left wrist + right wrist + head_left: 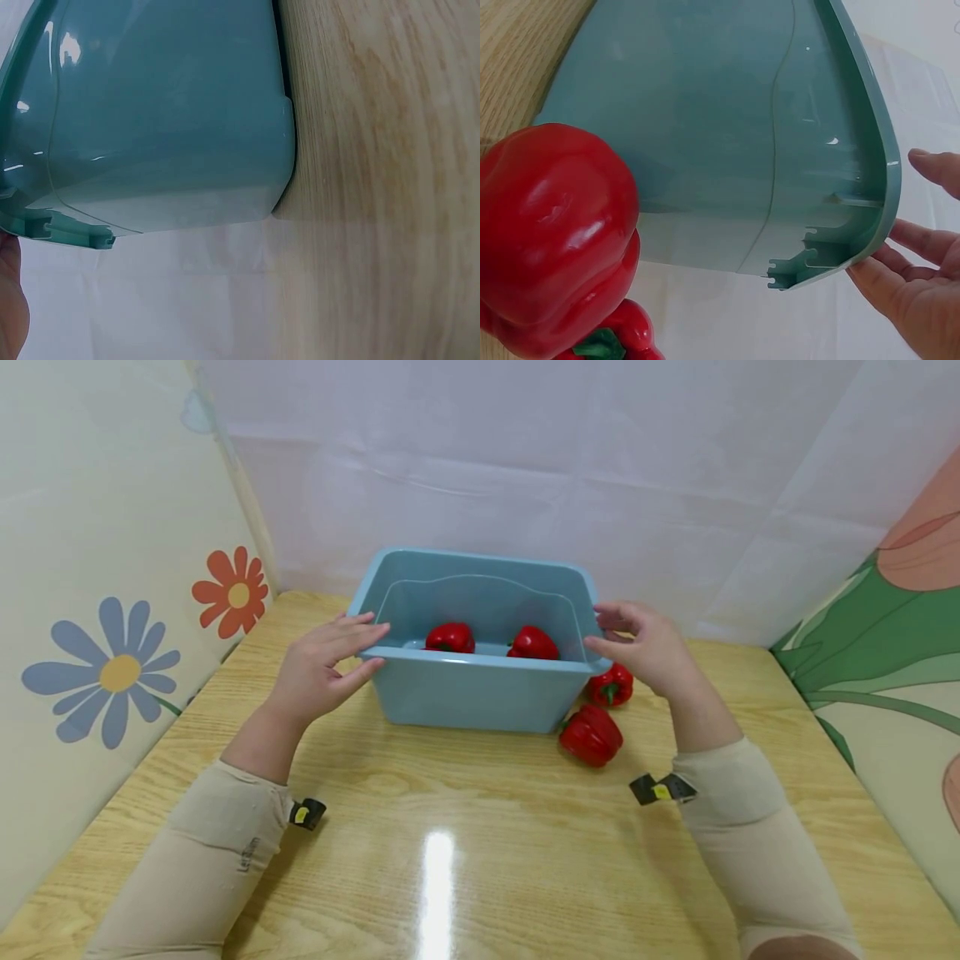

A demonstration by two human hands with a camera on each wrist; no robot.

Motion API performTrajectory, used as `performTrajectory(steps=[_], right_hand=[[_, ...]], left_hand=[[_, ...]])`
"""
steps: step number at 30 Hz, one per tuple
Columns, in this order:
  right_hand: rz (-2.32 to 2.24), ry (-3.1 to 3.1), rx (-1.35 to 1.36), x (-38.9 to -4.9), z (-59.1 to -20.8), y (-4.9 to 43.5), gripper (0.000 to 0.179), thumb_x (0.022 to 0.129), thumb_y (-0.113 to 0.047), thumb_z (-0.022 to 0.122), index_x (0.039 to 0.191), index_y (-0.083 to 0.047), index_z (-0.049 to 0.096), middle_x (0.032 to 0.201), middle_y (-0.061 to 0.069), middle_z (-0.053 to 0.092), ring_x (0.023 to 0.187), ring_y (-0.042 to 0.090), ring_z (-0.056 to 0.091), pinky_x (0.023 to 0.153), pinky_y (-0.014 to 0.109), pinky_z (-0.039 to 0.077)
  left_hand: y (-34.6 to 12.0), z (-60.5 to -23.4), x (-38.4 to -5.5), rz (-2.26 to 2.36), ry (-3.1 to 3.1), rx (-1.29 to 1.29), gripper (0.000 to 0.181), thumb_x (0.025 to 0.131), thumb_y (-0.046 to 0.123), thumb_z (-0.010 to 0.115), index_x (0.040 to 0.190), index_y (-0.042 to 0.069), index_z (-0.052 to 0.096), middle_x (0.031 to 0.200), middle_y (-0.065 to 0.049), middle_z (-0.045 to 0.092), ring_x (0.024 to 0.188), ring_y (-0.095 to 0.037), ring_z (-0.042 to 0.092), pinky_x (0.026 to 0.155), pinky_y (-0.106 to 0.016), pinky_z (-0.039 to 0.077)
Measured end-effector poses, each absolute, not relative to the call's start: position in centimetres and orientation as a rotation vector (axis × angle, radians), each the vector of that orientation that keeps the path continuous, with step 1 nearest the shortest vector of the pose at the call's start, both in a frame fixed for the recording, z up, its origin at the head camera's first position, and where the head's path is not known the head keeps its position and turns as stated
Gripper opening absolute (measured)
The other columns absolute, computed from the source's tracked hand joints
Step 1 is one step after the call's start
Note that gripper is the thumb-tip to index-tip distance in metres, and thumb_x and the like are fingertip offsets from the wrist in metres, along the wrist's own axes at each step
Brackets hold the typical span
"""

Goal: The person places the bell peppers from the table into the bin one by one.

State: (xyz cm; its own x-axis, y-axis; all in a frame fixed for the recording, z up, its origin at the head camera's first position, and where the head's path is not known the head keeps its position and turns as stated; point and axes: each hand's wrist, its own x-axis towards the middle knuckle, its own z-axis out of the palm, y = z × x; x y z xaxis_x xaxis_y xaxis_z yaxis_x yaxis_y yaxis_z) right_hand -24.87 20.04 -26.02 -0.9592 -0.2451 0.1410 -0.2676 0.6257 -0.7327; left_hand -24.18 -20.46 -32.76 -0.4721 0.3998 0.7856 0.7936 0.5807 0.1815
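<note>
Head view shows the blue plastic bin [465,696] standing upright near the back edge of the wood-grain surface [367,852], roughly midway between its left and right edges. My hands are at either end of its rim. My left hand [318,667] is open, its fingers nearly straight and resting across the rim at the front left corner, with the thumb spread toward the front. My right hand [649,642] is loosely open at the opposite end, its fingers slightly bent and touching the rim near the front right corner; I cannot tell that it presses hard.

Inside the bin, the left red bell pepper [453,636] and the right red bell pepper [535,643] lie apart, both partly hidden by the front wall. Toward the surface's right edge, the front red bell pepper [592,736] lies on its side just beside the bin's corner, and the rear red bell pepper [613,682] sits behind it, green stem facing me, near my right hand.
</note>
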Motion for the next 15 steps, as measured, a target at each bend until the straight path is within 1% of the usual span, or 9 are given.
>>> performTrajectory(steps=[6,10,15], right_hand=[[1.277,-2.809,0.466,-24.73,-25.96,19.98,0.054,0.083,-0.028,0.067,0.13,-0.009,0.048,0.127,0.012,0.051,0.118,0.03,0.048,0.097,0.043,0.042],[1.273,-2.803,0.478,-24.75,-26.14,20.06,0.054,0.083,-0.028,0.067,0.13,-0.009,0.048,0.127,0.01,0.051,0.117,0.027,0.048,0.098,0.042,0.041],[1.288,-2.768,0.513,-24.81,-26.44,20.33,0.055,0.083,-0.028,0.068,0.13,-0.008,0.048,0.126,0.009,0.051,0.117,0.028,0.049,0.098,0.042,0.042]], left_hand=[[-20.48,-32.79,-24.24,-0.71,-2.089,-0.957,0.055,0.069,0.008,0.076,0.121,0.012,0.061,0.115,-0.008,0.063,0.115,-0.022,0.054,0.103,-0.044,0.036],[-20.49,-32.82,-24.26,-0.713,-2.085,-0.963,0.056,0.068,0.007,0.077,0.121,0.011,0.061,0.115,-0.008,0.063,0.115,-0.023,0.054,0.102,-0.044,0.036],[-20.51,-32.85,-24.24,-0.71,-2.085,-0.965,0.057,0.067,0.006,0.077,0.121,0.011,0.061,0.115,-0.008,0.063,0.115,-0.023,0.054,0.102,-0.045,0.036]])
